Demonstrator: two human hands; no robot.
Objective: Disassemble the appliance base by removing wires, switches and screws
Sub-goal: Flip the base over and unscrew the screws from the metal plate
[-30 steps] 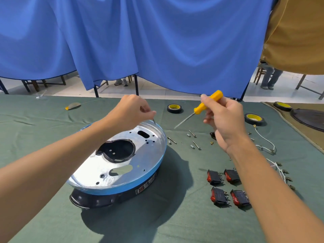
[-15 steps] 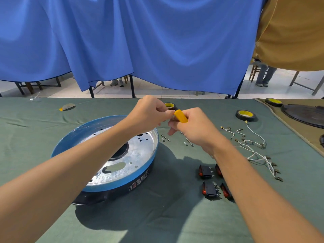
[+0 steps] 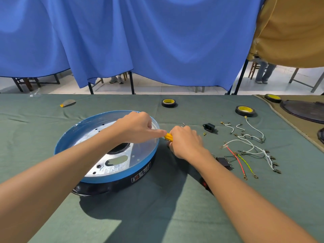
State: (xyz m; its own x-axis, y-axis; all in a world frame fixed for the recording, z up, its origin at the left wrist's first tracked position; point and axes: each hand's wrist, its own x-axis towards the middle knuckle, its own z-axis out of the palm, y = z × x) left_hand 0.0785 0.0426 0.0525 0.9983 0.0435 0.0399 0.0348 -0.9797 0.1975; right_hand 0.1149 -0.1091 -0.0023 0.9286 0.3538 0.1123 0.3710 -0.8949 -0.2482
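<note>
The round appliance base [image 3: 122,171], blue-rimmed with a silver metal plate, lies on the green cloth left of centre. My right hand [image 3: 185,142] grips the yellow screwdriver handle [image 3: 168,137] just off the base's right rim. My left hand [image 3: 138,128] reaches over the plate, its fingers curled and its fingertip touching the handle's end. The screwdriver's blade is hidden behind my right hand. Removed wires [image 3: 249,146] in white, red and yellow-green lie to the right. A black and red switch [image 3: 225,161] shows beside my right forearm.
A black power socket [image 3: 209,127] lies right of my hands. Two tape rolls [image 3: 168,103] [image 3: 245,111] sit farther back. A small scraper [image 3: 68,103] lies at the back left. A brown mat with dark round parts [image 3: 301,111] borders the right. Blue curtains hang behind the table.
The base has settled flat after being tilted. Both hands came together, then dropped to the base's right rim with the screwdriver. The view shifted left, uncovering more wires.
</note>
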